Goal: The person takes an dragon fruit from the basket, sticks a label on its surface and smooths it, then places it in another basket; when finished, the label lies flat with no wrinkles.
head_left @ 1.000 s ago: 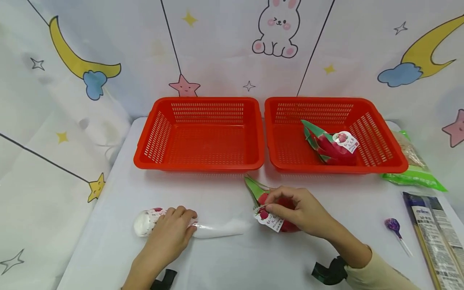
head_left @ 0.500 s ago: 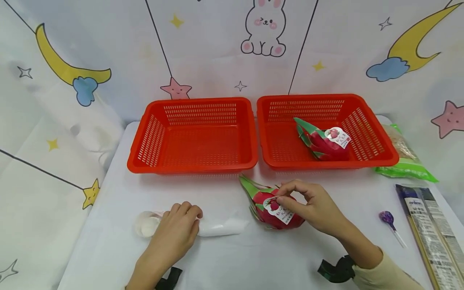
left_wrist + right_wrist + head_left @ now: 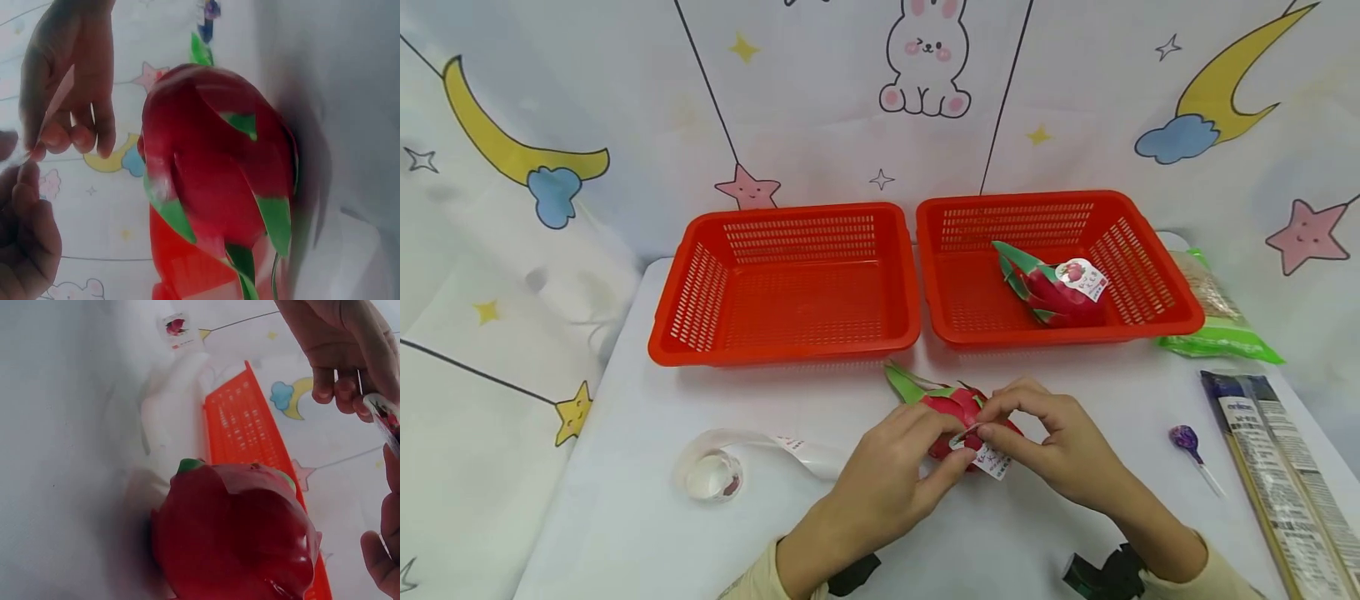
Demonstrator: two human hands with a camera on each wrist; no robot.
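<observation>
A red dragon fruit (image 3: 951, 402) with green-tipped scales lies on the white table below both hands. Just above it, a white sticker (image 3: 992, 460) with a dragon fruit picture is held by its edge. My right hand (image 3: 1060, 433) pinches the sticker between thumb and forefinger. My left hand (image 3: 891, 467) meets it from the other side, its thumb and forefinger also pinching the sticker. In the left wrist view the sticker (image 3: 59, 100) stands apart from the dragon fruit (image 3: 206, 162). At the left lies a sticker roll (image 3: 707, 475) with its backing strip (image 3: 805, 454) trailing rightward.
Behind stand two red baskets: the left basket (image 3: 782, 354) and the right basket (image 3: 1060, 335), which holds a labelled dragon fruit (image 3: 1052, 292). At the right are a green-and-clear bag (image 3: 1217, 308), a purple lollipop (image 3: 1187, 442) and a long flat package (image 3: 1277, 475).
My left hand has let go of the sticker roll and moved right to the sticker. My right hand stays over the dragon fruit, holding the sticker. The head view has shifted slightly right.
</observation>
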